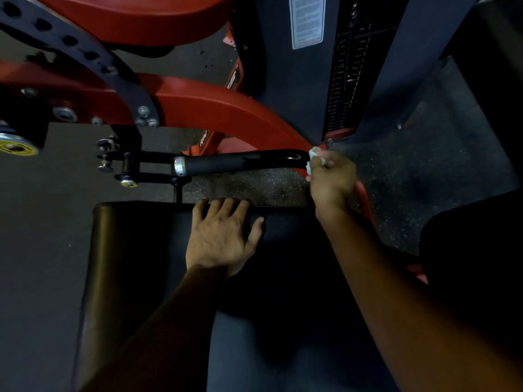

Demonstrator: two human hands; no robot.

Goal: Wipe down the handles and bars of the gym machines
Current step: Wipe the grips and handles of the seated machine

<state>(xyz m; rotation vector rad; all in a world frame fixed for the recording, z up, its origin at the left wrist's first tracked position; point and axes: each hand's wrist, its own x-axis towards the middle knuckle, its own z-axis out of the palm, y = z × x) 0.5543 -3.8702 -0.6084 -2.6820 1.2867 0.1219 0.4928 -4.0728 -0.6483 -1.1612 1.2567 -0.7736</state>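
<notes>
At the far left we see a round silver-and-yellow metal end cap (17,145) on the machine, and above it a dark curved steel plate drilled with a row of holes (70,49), bolted over the red painted steel frame arm (215,106) that sweeps down toward the right. Above that arm sits a red moulded seat pad (135,15).

Moving right along the middle, we find a small black bracket with silver pins (113,157), and out of it runs the black rubber-gripped handle bar (240,161) with a silver collar at its left end. The bar lies roughly level, just beyond the far edge of the black padded vinyl bench cushion (141,264) below it.

Our left hand (220,236) lies flat on that cushion, palm down, fingers straight and spread, their tips at the cushion's far edge; it holds nothing.

Further right, our right hand (332,179) is curled around a small crumpled white wipe (312,158), pinching it against the right end of the black handle bar, where the bar meets the red frame. Only a little of the wipe shows past the fingers.

Behind the right hand stands the dark grey metal weight-stack tower (297,94), which carries a white printed instruction label (307,21) near the top. In its tall slot we make out the black stacked weight plates (345,80); the marks on them are too blurred to read. The grey speckled rubber floor (438,165) spreads out on the right.
</notes>
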